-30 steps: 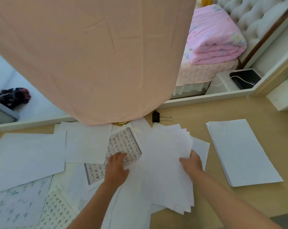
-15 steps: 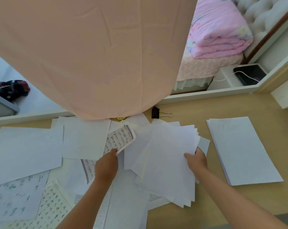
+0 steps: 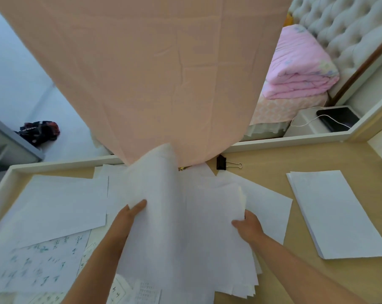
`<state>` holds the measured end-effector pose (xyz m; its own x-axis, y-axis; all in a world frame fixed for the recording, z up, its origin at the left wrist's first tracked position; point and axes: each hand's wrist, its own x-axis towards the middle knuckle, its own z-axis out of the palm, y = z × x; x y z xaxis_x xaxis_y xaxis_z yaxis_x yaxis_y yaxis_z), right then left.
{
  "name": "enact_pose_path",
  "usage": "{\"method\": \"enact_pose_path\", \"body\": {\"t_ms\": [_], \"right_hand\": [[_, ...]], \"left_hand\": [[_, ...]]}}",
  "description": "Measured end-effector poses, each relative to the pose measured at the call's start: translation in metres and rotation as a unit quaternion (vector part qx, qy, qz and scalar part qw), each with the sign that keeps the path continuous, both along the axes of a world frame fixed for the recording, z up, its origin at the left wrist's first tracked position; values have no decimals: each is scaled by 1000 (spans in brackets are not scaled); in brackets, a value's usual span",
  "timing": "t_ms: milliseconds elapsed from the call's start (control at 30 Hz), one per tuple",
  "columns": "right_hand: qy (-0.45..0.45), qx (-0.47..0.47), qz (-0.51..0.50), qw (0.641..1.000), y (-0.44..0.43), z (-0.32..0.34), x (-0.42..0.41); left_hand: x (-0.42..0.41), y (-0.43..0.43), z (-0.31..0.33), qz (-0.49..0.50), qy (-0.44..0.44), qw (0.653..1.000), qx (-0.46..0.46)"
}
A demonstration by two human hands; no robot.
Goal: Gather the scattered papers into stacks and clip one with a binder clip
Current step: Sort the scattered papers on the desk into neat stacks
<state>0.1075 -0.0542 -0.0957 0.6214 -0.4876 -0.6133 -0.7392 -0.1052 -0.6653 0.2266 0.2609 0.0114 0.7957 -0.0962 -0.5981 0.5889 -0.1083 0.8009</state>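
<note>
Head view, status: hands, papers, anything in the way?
Left hand pinches a lifted sheet; right hand grips the fanned pile. Binder clip unused by the curtain. Loose sheets lie left.

Held sheets point(image 3: 185, 227): thin matt white paper, slightly translucent. Neat stack point(image 3: 339, 216) near right table edge: same matt paper. Binder clip point(image 3: 221, 162) at far edge: matt black body, shiny wire handles. Table point(image 3: 317, 159): pale wood-look, smooth. Curtain point(image 3: 163, 73): peach cloth, faintly creased. Quilt point(image 3: 299, 69): pink padded fabric.
</note>
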Motion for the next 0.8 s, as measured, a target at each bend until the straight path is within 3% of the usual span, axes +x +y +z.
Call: {"method": "enact_pose_path", "body": {"t_ms": [100, 167, 300, 433, 567, 800], "right_hand": [[-7, 28, 14, 999, 21, 6, 7], [-10, 42, 22, 999, 35, 8, 12], [-13, 74, 12, 997, 57, 4, 15], [-13, 85, -26, 996, 71, 2, 13], [-14, 134, -56, 989, 79, 0, 11], [-12, 75, 38, 996, 80, 4, 8]], "left_hand": [[-12, 19, -30, 36, 78, 996, -35], [-20, 33, -59, 24, 95, 995, 34], [-40, 52, -98, -9, 67, 983, 169], [-45, 62, -112, -24, 82, 982, 168], [-48, 58, -118, -55, 24, 984, 167], [-55, 9, -125, -258, -7, 944, 206]]}}
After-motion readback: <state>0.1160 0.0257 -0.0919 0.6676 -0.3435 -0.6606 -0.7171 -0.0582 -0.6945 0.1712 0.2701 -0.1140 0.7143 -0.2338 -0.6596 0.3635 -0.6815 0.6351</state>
